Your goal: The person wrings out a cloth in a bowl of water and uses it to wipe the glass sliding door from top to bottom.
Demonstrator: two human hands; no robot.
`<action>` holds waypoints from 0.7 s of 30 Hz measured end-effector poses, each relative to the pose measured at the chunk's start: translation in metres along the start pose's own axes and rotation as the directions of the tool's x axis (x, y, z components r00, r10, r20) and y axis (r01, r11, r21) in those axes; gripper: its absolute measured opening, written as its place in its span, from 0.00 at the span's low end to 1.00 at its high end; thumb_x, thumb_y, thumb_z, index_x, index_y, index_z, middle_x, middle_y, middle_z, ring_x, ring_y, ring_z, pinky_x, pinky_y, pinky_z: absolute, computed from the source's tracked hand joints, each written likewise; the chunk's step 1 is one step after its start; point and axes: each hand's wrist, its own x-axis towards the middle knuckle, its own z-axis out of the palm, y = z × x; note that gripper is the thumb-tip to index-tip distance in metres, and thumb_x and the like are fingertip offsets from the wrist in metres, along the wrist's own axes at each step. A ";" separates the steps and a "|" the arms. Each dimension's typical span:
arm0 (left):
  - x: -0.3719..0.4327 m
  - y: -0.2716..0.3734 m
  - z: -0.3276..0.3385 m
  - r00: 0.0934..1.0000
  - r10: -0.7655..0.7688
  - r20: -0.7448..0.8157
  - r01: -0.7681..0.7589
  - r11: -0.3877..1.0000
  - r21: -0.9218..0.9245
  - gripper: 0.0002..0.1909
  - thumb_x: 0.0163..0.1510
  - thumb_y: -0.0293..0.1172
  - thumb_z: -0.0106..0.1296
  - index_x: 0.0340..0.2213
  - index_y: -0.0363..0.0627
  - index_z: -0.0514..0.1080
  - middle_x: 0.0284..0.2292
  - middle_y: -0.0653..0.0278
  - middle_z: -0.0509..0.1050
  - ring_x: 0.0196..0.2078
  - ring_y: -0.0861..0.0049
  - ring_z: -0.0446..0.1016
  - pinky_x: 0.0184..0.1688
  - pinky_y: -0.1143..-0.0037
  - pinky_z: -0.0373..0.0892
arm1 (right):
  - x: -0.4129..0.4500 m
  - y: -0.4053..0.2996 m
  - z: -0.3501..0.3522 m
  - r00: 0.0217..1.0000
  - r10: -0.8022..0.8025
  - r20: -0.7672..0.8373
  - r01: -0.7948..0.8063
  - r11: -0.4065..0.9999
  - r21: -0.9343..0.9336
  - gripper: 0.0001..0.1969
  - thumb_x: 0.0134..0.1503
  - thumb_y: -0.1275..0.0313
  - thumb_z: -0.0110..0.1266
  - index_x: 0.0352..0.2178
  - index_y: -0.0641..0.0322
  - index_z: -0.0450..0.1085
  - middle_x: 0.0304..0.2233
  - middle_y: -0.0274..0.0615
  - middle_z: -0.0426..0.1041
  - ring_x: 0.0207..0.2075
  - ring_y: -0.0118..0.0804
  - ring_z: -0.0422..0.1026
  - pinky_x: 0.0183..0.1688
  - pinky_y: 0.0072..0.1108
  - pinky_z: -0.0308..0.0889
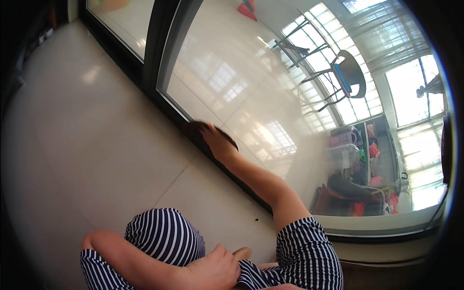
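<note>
My right hand (217, 141) is stretched out to the lower edge of a large glass panel (253, 105) and presses on a dark brown cloth (198, 127). The cloth lies against the panel's dark bottom frame (165, 105); its exact material is blurred. Near my body, my left hand (217, 266) rests over my lap by the striped clothing (165, 235), its fingers curled. Whether it grips the fabric cannot be made out. Part of a tan shoe sole (243, 253) shows just beside it.
Pale floor tiles (90, 137) lie on this side of the dark frame. Through the glass are a chair with a blue seat (342, 78), a folding rack (304, 47), shelves with a large plastic bottle (342, 156), and windows. A small dark speck (257, 219) is on the floor.
</note>
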 end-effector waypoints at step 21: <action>0.009 -0.009 -0.002 0.974 0.225 0.005 -0.222 0.965 -0.141 0.22 0.54 0.38 0.45 0.47 0.37 0.68 0.40 0.53 0.73 0.41 0.66 0.74 0.40 0.69 0.66 | -0.191 0.371 -0.198 0.283 0.672 -0.685 -0.914 0.406 0.021 0.31 0.63 0.49 0.36 0.56 0.61 0.63 0.61 0.55 0.57 0.65 0.60 0.49 0.66 0.46 0.41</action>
